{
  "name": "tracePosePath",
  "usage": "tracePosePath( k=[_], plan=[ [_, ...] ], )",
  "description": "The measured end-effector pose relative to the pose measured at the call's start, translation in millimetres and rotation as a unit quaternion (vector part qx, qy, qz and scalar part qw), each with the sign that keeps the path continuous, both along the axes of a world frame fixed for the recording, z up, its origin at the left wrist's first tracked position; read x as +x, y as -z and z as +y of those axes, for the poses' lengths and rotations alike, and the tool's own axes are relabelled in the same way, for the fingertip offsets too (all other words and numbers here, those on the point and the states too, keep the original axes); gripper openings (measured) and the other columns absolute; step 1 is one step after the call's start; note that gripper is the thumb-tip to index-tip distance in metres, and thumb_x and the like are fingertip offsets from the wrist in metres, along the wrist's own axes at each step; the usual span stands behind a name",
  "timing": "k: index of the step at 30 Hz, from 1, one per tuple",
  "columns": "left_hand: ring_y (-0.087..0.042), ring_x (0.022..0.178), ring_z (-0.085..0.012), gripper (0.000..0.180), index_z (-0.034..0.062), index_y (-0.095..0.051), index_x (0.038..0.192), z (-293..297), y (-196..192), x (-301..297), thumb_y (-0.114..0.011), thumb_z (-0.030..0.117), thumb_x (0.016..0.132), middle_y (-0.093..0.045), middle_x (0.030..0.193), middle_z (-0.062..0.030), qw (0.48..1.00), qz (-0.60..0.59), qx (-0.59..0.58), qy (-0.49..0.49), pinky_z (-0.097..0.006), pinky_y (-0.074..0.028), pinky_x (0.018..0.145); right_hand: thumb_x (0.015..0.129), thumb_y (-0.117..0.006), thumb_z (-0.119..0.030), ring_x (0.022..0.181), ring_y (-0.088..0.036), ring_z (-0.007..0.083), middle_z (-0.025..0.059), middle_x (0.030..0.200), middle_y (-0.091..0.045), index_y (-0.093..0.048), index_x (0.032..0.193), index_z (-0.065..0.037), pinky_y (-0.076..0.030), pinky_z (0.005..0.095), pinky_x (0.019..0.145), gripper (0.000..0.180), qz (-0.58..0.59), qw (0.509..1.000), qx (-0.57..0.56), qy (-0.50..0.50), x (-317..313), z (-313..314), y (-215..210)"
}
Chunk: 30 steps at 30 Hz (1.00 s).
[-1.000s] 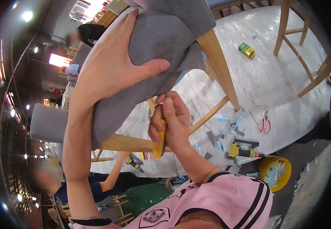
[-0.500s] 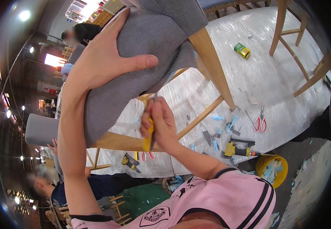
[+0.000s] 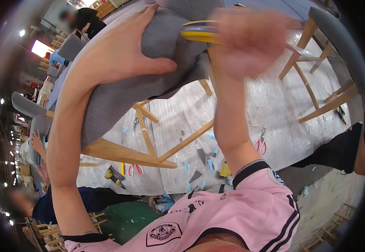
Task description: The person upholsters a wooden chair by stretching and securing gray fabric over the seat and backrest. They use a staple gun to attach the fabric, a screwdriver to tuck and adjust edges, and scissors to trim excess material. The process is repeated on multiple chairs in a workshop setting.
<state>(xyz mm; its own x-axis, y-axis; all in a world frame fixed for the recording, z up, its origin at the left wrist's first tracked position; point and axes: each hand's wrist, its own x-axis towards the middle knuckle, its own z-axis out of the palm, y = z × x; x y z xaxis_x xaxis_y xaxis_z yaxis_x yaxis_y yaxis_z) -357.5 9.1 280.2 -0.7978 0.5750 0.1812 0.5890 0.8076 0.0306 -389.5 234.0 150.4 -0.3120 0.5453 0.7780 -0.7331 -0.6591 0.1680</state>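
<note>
My left hand (image 3: 121, 52) lies spread on the grey upholstered chair part (image 3: 165, 38), thumb and fingers apart on the fabric. My right hand (image 3: 249, 42) is raised at the upper middle, smeared by motion. Its fingers are wrapped round a yellow-and-grey utility knife (image 3: 197, 31), whose rounded end points left over the grey fabric; no blade can be made out. Below the fabric, a wooden chair leg (image 3: 128, 154) slants across. The fabric's lower edge hangs loose with a dark fold.
Plastic film (image 3: 182, 117) covers the worktop, with fabric and blue scraps. Red-handled scissors (image 3: 261, 146) lie by my right forearm; a second pair (image 3: 135, 169) lies near a staple gun (image 3: 114, 175). Another chair (image 3: 338, 42) stands right. People work at left and upper left; a dark-trousered leg (image 3: 334, 147) is right.
My right hand has swung up and to the right with the utility knife, from beneath the fabric's edge to above it. My left hand stays on the fabric. The view has shifted slightly.
</note>
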Motion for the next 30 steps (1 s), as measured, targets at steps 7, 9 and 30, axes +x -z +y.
tracePosePath(
  k=[7, 9, 30],
  plan=[
    [-0.043, 0.147, -0.0346, 0.110, -0.0023, -0.031, 0.159, -5.7, 3.5, 10.8, -0.085, 0.043, 0.074, -0.044, 0.158, -0.0237, 0.997, 0.065, -0.027, 0.009, -0.039, -0.032, 0.121, 0.107, -0.038, -0.046, 0.048, -0.039, 0.0115, -0.0020, 0.062, -0.040, -0.046, 0.073, -0.018, -0.037, 0.0314, 0.051, 0.044, 0.135, 0.988, 0.078, -0.022, 3.5, 12.6, -32.7],
    [-0.043, 0.147, -0.0349, 0.110, -0.0009, -0.031, 0.160, -1.7, 5.1, 12.2, -0.085, 0.042, 0.074, -0.044, 0.158, -0.0232, 0.998, 0.052, -0.027, 0.005, -0.039, -0.033, 0.121, 0.106, -0.039, -0.050, 0.048, -0.039, 0.0117, -0.0017, 0.062, -0.040, -0.048, 0.078, -0.017, -0.037, 0.0309, 0.051, 0.044, 0.122, 0.987, 0.099, -0.025, 0.6, 7.9, -23.2],
    [-0.049, 0.141, -0.0214, 0.063, 0.0147, -0.045, 0.158, -33.3, -13.2, -52.2, -0.059, 0.044, 0.104, -0.056, 0.151, -0.0114, 0.990, -0.061, 0.124, -0.014, -0.034, -0.034, 0.118, 0.084, -0.081, -0.023, 0.090, -0.067, 0.0201, 0.0155, 0.099, -0.072, -0.066, 0.108, 0.006, -0.052, 0.0352, 0.083, 0.040, -0.447, 0.851, 0.269, 0.056, 59.8, -124.8, 65.4]
  ],
)
